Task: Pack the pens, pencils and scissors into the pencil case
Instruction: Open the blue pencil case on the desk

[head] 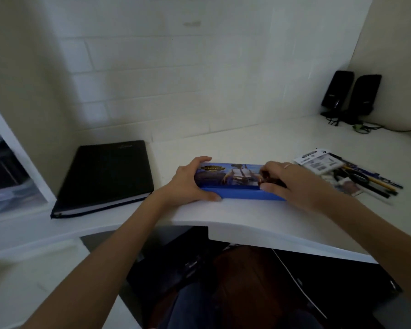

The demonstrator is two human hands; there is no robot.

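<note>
The blue pencil case point(233, 184) was held lying flat near the front edge of the white worktop point(247, 141), its left end gripped by the left hand point(190, 184) and its right end by the curled fingers of the right hand point(287, 181), while the pens and scissors point(363, 180) were left just to its right.

white desk point(259, 217) | on it: pencil case point(233, 180), black notebook point(105, 176), two speakers point(351, 96), pens and scissors pile point(361, 180)
</note>
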